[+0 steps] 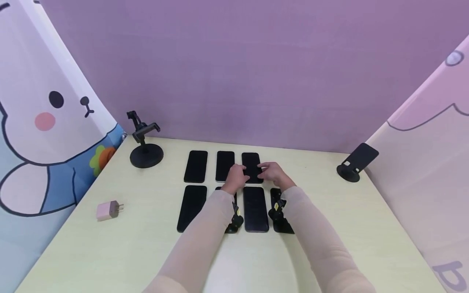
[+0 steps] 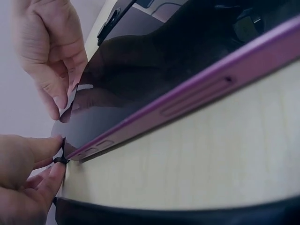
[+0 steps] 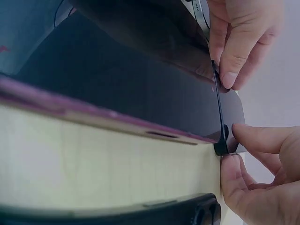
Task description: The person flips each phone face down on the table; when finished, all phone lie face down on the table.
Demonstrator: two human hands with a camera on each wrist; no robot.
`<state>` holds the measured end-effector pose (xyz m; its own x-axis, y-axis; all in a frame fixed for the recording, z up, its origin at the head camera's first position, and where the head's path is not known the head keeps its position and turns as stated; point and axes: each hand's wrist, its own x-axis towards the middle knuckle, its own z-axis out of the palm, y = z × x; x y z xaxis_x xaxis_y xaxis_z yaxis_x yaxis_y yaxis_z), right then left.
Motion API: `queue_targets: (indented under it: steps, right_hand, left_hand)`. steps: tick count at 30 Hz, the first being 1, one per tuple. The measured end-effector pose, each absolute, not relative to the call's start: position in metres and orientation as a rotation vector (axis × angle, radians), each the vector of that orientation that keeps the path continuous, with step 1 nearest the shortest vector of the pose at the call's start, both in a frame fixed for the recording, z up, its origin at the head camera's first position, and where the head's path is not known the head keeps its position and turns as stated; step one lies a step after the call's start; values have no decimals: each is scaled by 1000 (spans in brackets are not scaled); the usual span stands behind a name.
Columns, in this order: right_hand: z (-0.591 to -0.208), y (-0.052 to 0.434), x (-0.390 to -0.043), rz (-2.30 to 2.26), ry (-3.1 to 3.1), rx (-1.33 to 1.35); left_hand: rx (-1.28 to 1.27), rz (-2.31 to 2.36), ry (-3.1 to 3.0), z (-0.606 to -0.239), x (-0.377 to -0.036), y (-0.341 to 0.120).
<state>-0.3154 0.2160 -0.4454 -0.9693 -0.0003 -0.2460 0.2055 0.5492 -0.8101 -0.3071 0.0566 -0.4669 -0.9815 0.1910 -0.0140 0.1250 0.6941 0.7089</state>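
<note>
Black-screened smartphones lie in two rows on the table. At the third phone [image 1: 252, 167] of the back row, my left hand [image 1: 235, 178] holds the left edge with thumb and fingers, while my right hand [image 1: 274, 172] does the same on the right edge. In the left wrist view, the left hand [image 2: 26, 173] is lower and the right hand [image 2: 49, 56] above. The right wrist view has the right hand [image 3: 265, 168] low and the left hand [image 3: 246, 37] on top. A purple-edged phone [image 1: 256, 209] lies nearer me, below both hands.
Two more back-row phones [image 1: 196, 167] lie to the left. The front row includes a phone [image 1: 192, 208] partly under my left sleeve. A black phone stand [image 1: 146, 156] and a pink plug charger [image 1: 106, 211] are at left; a small black stand [image 1: 357, 161] is at right.
</note>
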Motion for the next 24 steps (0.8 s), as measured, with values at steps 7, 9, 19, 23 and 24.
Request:
queue_targets:
  steps: [7,9,19,23,24]
  right_hand:
    - [-448,216,-317,-1378,2571,145]
    - [-448,216,-317,-1398,2557,136]
    - [-443,227,-318,-1607,2399,67]
    - [-439,227,-319,-1705,2320,121]
    - [-438,228,-319,-1740,2290,125]
  left_hand:
    - [263,1162,2805,-468,-308,55]
    - [265,1154,2806,-468,-309,55]
    - [275,1143,2779,-464,-308,55]
    - [306,1168,2752,-465,-308,56]
    - [310,1181,2741,-465,-308,56]
